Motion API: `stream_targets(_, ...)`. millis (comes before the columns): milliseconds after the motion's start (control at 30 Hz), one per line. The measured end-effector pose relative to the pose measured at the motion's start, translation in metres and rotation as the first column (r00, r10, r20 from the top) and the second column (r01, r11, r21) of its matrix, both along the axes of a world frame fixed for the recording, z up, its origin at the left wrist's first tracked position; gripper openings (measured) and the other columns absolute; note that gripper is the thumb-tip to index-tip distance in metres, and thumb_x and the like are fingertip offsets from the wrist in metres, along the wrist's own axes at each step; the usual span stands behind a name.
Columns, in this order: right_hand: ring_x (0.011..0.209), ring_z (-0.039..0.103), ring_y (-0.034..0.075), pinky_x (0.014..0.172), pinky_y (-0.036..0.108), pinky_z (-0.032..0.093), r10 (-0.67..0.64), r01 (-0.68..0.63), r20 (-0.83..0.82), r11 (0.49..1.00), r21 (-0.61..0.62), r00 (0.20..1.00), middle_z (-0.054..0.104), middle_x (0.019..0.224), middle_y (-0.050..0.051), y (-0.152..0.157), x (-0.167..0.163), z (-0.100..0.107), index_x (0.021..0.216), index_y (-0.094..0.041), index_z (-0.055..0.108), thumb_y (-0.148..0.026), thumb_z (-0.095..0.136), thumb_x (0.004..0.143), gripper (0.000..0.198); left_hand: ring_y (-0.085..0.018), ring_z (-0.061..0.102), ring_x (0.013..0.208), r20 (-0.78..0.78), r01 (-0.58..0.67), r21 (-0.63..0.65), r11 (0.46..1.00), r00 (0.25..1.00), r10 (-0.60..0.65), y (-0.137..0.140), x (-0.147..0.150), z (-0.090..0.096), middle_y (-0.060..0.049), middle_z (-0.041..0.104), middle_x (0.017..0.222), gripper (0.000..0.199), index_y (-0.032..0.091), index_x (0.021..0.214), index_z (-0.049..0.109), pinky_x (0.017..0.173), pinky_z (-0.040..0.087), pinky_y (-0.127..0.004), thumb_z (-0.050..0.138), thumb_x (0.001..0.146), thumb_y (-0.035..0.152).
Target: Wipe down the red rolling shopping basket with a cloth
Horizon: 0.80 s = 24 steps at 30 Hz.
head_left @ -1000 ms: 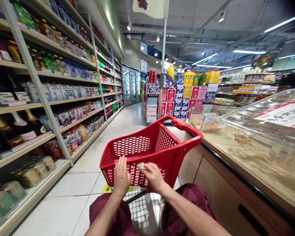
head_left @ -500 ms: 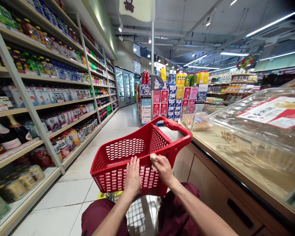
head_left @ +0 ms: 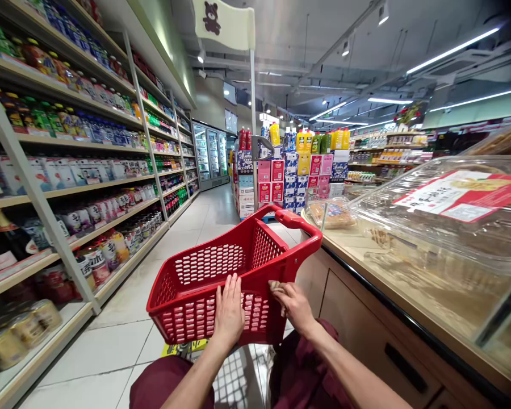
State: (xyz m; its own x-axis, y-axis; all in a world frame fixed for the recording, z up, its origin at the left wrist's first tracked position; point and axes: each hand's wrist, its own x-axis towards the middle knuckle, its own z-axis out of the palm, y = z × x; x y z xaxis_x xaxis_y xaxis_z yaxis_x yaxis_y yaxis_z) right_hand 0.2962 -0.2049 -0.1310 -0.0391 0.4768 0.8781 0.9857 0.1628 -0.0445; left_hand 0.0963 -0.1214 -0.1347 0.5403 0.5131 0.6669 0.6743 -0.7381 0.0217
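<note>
Drink shelves, stacked cartons and, at the counter, a clear box (red-and-white label)

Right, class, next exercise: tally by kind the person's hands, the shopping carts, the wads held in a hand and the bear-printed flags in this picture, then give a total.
Hands, bare left hand and bare right hand: 2
Red perforated plastic shopping cart: 1
Small pale wad: 1
Cream flag with brown bear: 1
Total: 5
</note>
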Motion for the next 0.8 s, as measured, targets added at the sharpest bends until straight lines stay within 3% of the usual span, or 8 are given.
stream_targets(100,0.093,0.048,0.02,0.078,0.036,0.043,-0.075,0.097,-0.113,0.973,0.21,0.991,0.056,0.098,0.008,0.0,0.019,0.021,0.098,-0.024,0.065,-0.017,0.045,0.084,0.025,-0.022,0.024,0.13,0.002,-0.005,0.023,1.0,1.0,0.005,0.0,0.007,0.004,-0.013,0.032,0.139,0.067,0.009,0.134,0.024,0.105,0.024,-0.047,0.036,0.068,0.003)
stream_targets(167,0.096,0.048,0.022,0.08,0.038,0.042,-0.126,0.166,-0.159,0.95,0.264,0.979,0.055,0.101,0.008,0.001,0.03,0.029,0.101,-0.024,0.064,-0.018,0.045,0.084,0.026,-0.023,0.025,0.13,0.001,-0.005,0.022,1.0,1.0,0.005,0.0,0.012,0.005,-0.013,0.033,0.138,0.067,0.009,0.134,0.024,0.105,0.024,-0.048,0.037,0.068,0.004)
stream_targets(333,0.08,0.05,0.017,0.067,0.03,0.045,-0.07,0.073,-0.068,0.997,0.039,0.995,0.059,0.087,0.006,-0.012,0.037,-0.007,0.086,-0.025,0.068,-0.016,0.043,0.084,0.027,-0.023,0.028,0.128,-0.015,0.003,-0.002,1.0,1.0,-0.003,0.003,0.016,0.004,-0.012,0.036,0.137,0.071,0.011,0.134,0.024,0.104,0.024,-0.048,0.037,0.065,0.002)
stream_targets(400,0.08,0.051,0.017,0.068,0.031,0.046,-0.067,0.072,-0.109,0.996,0.048,0.992,0.059,0.087,0.006,-0.016,0.045,-0.01,0.084,-0.025,0.068,-0.017,0.045,0.084,0.025,-0.023,0.028,0.128,-0.01,0.001,0.003,1.0,1.0,-0.001,0.004,0.016,0.004,-0.012,0.036,0.137,0.071,0.011,0.134,0.024,0.105,0.024,-0.048,0.036,0.065,0.001)
stream_targets(500,0.096,0.049,0.022,0.08,0.04,0.045,-0.14,0.209,-0.259,0.943,0.26,0.956,0.057,0.102,0.009,-0.011,0.065,0.022,0.096,-0.022,0.066,-0.02,0.045,0.083,0.025,-0.023,0.029,0.128,0.011,0.001,0.006,1.0,1.0,-0.001,0.004,0.016,0.004,-0.011,0.036,0.137,0.071,0.012,0.134,0.025,0.105,0.023,-0.049,0.037,0.064,0.001)
stream_targets(567,0.105,0.046,0.023,0.089,0.045,0.04,-0.163,0.244,-0.264,0.919,0.311,0.951,0.055,0.111,0.011,-0.001,0.066,0.045,0.105,-0.02,0.062,-0.018,0.041,0.084,0.03,-0.023,0.029,0.128,0.021,0.008,0.0,1.0,1.0,-0.008,0.004,0.016,0.004,-0.011,0.037,0.136,0.071,0.012,0.133,0.026,0.105,0.023,-0.049,0.037,0.064,0.002)
stream_targets(733,0.117,0.041,0.019,0.096,0.039,0.039,0.042,-0.047,0.037,0.989,0.142,0.998,0.055,0.119,0.006,0.019,0.031,0.051,0.116,-0.021,0.056,-0.012,0.036,0.087,0.036,-0.023,0.029,0.128,0.025,0.03,-0.019,0.999,0.999,-0.03,0.006,0.016,0.003,-0.012,0.037,0.136,0.07,0.011,0.132,0.027,0.104,0.024,-0.049,0.037,0.063,0.002)
stream_targets(800,0.117,0.041,0.018,0.097,0.038,0.039,0.065,-0.072,0.065,0.991,0.11,0.996,0.056,0.118,0.004,0.017,0.037,0.051,0.116,-0.022,0.055,-0.013,0.037,0.087,0.035,-0.023,0.028,0.128,0.026,0.039,-0.022,0.999,0.999,-0.038,0.007,0.015,0.001,-0.012,0.037,0.136,0.071,0.011,0.132,0.028,0.104,0.024,-0.049,0.037,0.063,0.002)
